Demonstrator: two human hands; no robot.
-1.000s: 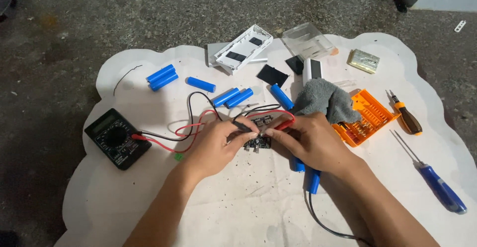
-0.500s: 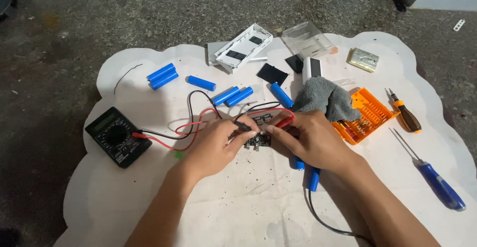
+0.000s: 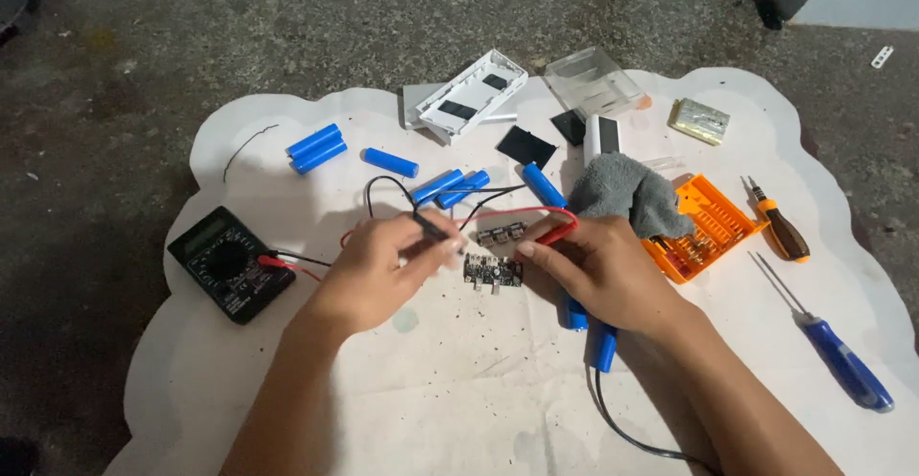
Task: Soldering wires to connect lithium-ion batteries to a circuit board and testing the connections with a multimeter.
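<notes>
Seen across a white scalloped mat (image 3: 287,409) on rough ground, with the small circuit board (image 3: 494,271) near the mat's middle as landmark. Far left of the board: a black multimeter (image 3: 230,263), red and black leads running from it toward the board. Up and left of the board: a pair of blue cylindrical cells (image 3: 316,148), then a single blue cell (image 3: 391,162), then a cluster of blue cells (image 3: 452,188) closer in. Just left of the board: the left hand (image 3: 375,270), fingers pinched around a black probe (image 3: 436,228), tip angled down toward the board's left edge. Directly above the board, nearly touching: a second small board with ports (image 3: 503,235). Farther above: an opened white case (image 3: 469,95) and a clear plastic cover (image 3: 593,81). Just right of the board: the right hand (image 3: 603,270), thumb and fingers clenched on a red probe (image 3: 548,237), tip pointing toward the board's upper right corner; whether either tip actually touched the board, impossible to tell. Below and right of the board, under that hand: blue cells (image 3: 603,347) with a black cable (image 3: 622,433) trailing off. Up and right: a grey cloth (image 3: 627,194), then an orange bit tray (image 3: 704,232). Farther right: an orange-handled screwdriver (image 3: 780,227). Farthest right of the board: a blue-handled tool (image 3: 842,361).
</notes>
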